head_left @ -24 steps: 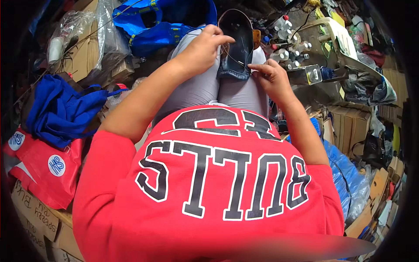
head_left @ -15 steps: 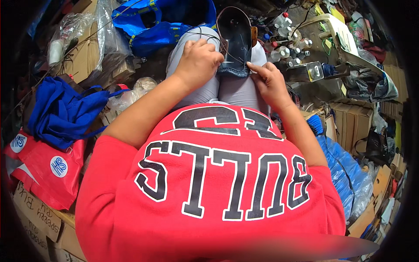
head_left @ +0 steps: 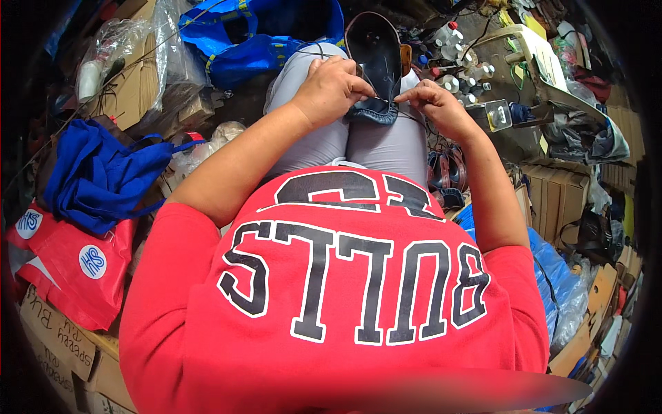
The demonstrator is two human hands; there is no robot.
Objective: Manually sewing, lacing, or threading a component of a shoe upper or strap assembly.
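A dark leather shoe (head_left: pixel 378 54) lies across my grey-trousered knees, its opening facing up and its puckered, stitched toe toward me. Over its left side is my left hand (head_left: pixel 331 88), thumb and finger pinched together above the toe seam. A thin pale sliver shows at those fingertips, too small to name. My right hand (head_left: pixel 436 105) has its fingers closed at the right edge of the toe; what they pinch is hidden. A dark thread (head_left: pixel 318 50) loops over my left knee beside the left hand.
A blue bag (head_left: pixel 255 58) sits beyond my left knee. Several small bottles (head_left: pixel 463 62) stand right of the shoe, near a clear square container (head_left: pixel 498 114). Blue cloth (head_left: pixel 96 172) and a red bag (head_left: pixel 76 276) lie at left. Cardboard (head_left: pixel 557 196) is stacked at right.
My left hand has moved right, over the shoe's toe. The right hand has shifted slightly up and right, its fingers still by the toe's edge.
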